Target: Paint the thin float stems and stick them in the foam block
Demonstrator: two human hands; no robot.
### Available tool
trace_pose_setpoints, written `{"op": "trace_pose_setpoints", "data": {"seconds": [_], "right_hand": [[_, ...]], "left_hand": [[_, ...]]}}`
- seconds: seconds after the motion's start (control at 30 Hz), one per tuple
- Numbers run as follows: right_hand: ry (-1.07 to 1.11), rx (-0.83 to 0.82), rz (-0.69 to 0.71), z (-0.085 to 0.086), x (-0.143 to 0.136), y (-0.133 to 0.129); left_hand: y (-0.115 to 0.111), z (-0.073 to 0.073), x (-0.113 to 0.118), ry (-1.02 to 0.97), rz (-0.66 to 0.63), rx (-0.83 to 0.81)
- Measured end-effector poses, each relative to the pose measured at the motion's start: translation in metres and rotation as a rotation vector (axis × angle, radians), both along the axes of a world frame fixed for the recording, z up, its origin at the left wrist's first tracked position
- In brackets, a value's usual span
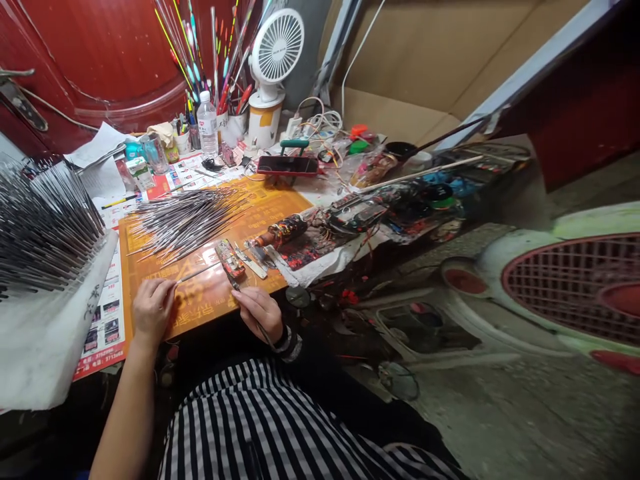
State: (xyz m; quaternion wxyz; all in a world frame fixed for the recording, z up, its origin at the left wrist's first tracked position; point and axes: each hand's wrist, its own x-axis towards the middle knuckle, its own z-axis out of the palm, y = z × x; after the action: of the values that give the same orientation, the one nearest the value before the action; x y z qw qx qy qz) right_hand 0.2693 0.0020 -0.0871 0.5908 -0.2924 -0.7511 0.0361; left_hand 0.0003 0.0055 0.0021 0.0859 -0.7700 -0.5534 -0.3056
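Observation:
My left hand [151, 308] is closed on the near end of a thin rod [200, 272] over the orange board [193, 308]. The rod's far end points toward a small paint-stained block [231, 260]. At the board's front edge, my right hand [260, 312] pinches a slim dark tool [234, 283] with a cord trailing back past the wrist. The tool's tip is beside the block's near end. Behind my hands lies a wide pile of thin grey rods [187, 220]. A flat metal blade [251, 261] rests right of the block.
White foam [45, 353] stuck with many dark rods stands at the left. A water bottle [207, 125], a small white fan [277, 50] and a phone [287, 165] are at the back. Cluttered tools [355, 213] extend right; a large green-and-white fan [565, 280] stands beyond.

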Motion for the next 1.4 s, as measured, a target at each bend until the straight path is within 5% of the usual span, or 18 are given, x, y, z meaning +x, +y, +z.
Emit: {"op": "trace_pose_setpoints", "data": {"seconds": [0.73,1.17,1.4], "right_hand": [[-0.039,-0.022,-0.057,0.015,-0.004,-0.002],[-0.010,-0.019,-0.116,0.009,-0.008,-0.001],[0.017,-0.007,-0.054,0.014,-0.009,-0.007]], "left_hand": [[0.002,-0.001,-0.002,0.056,-0.084,0.146],[0.002,-0.001,-0.002,0.049,-0.089,0.149],[0.001,-0.001,-0.002,0.042,-0.096,0.158]]}}
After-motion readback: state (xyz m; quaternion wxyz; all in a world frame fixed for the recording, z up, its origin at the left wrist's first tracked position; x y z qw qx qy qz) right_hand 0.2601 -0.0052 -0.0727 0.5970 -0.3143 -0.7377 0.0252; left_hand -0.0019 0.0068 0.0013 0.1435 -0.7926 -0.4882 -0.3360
